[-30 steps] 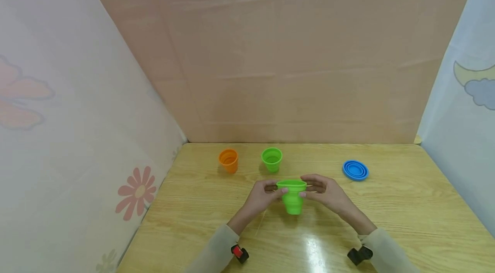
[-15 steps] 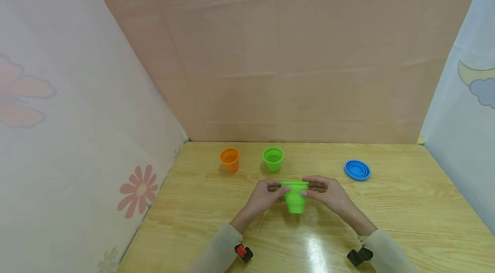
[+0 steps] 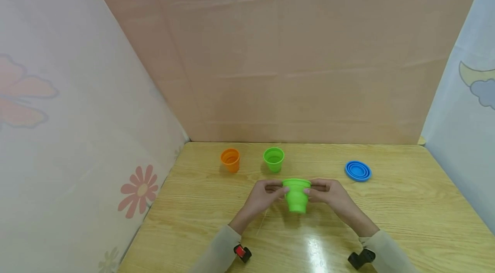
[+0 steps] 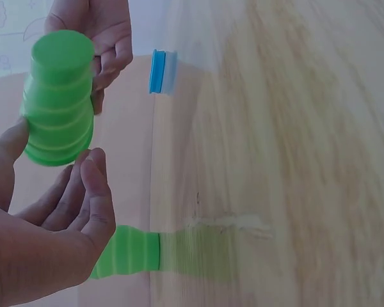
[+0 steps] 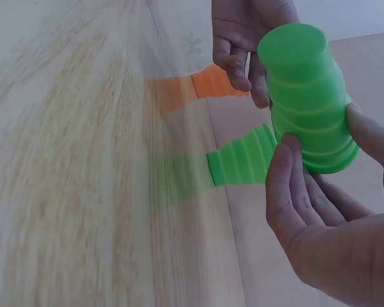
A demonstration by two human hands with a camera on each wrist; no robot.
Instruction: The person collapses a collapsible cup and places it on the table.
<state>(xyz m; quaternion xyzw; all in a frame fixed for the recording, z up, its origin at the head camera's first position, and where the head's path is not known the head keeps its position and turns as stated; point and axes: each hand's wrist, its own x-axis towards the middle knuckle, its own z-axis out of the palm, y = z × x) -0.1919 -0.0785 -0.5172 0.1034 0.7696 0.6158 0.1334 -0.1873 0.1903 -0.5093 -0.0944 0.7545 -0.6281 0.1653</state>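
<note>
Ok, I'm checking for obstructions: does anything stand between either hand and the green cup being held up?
Nothing visible does: the left hand and right hand both grip the held green cup directly. The other green cup stands farther back on the table.

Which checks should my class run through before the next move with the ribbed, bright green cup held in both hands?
1. Left hand gripping the ribbed, bright green cup: ok.
2. Right hand gripping it too: ok.
3. Held cup raised off the wood-grain table: ok.
4. Round, ribbed orange cup standing upright: ok.
5. Round, ringed blue piece standing tall: not ok, lies flat.
6. Held cup's inside empty: cannot tell, hidden.
</note>
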